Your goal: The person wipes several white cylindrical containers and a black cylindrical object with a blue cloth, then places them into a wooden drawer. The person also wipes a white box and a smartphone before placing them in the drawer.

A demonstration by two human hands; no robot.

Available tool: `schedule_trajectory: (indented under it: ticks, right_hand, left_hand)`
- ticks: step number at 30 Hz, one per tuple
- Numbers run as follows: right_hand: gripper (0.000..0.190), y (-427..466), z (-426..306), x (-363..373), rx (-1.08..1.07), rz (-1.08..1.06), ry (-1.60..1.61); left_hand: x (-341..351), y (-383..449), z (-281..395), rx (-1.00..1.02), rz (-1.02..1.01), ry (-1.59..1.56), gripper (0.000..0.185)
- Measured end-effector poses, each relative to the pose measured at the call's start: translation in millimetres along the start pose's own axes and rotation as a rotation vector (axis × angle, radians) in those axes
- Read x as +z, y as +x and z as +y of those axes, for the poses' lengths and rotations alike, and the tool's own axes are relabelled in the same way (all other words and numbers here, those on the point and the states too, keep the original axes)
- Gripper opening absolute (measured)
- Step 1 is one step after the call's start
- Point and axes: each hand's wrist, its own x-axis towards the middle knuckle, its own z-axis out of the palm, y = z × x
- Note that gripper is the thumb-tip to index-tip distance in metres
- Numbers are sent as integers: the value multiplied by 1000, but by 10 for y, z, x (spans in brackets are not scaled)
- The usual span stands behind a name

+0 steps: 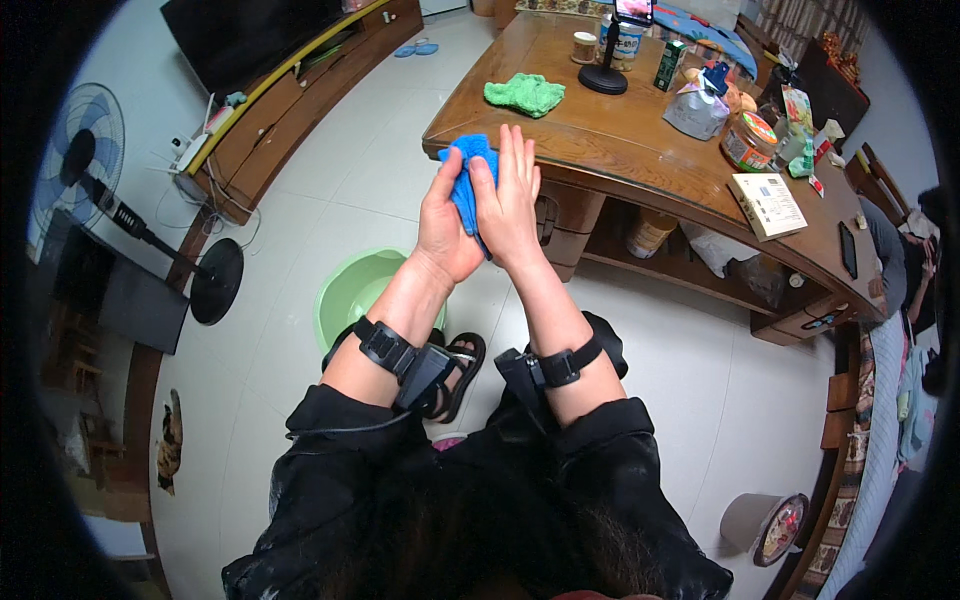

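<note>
A blue cloth [466, 193] is pressed between my two hands, just in front of the near left part of the wooden table [622, 161]. My left hand [450, 232] holds it from the left, palm turned up, with the thumb along its edge. My right hand [510, 202] lies against it from the right, fingers stretched out together. A crumpled green cloth [525, 95] rests on the table beyond my hands. On the floor below my left forearm stands a light green plastic basin [337, 289], partly hidden by that arm.
The table bears a phone stand [604, 79], a drink carton [669, 66], a red-lidded jar [748, 141], a white box [766, 206] and a phone [847, 250]. A standing fan [216, 281] and a cat [169, 446] are at left. A trash bin [750, 523] stands lower right; a person [892, 255] sits at right.
</note>
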Motion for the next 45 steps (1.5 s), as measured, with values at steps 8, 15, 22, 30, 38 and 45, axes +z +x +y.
schedule_trajectory:
  ticks: [8,15,22,30,38,45]
  right_hand:
    - [27,26,-8,-469,634,-99,925]
    - [36,215,-132,-852,752,-124,687]
    - [56,-33,-121,-1179,-125,-144,-598]
    - [33,-1244,-401,-2714,342,19,-481]
    - [23,-3466,47,-3503,1301,322,34]
    - [25,-5120,93,-3456,1499,316,73]
  left_hand:
    - [-347,354,-173,-278,-149,-40,40]
    - [-277,696,-345,-559,-403,-300,44]
    - [-21,732,-799,-538,-265,-250,53]
    - [28,749,-657,-566,-452,-134,60]
    - [193,443,-1027,-833,-525,182,69]
    - [494,243,-1336,-866,-502,410,77]
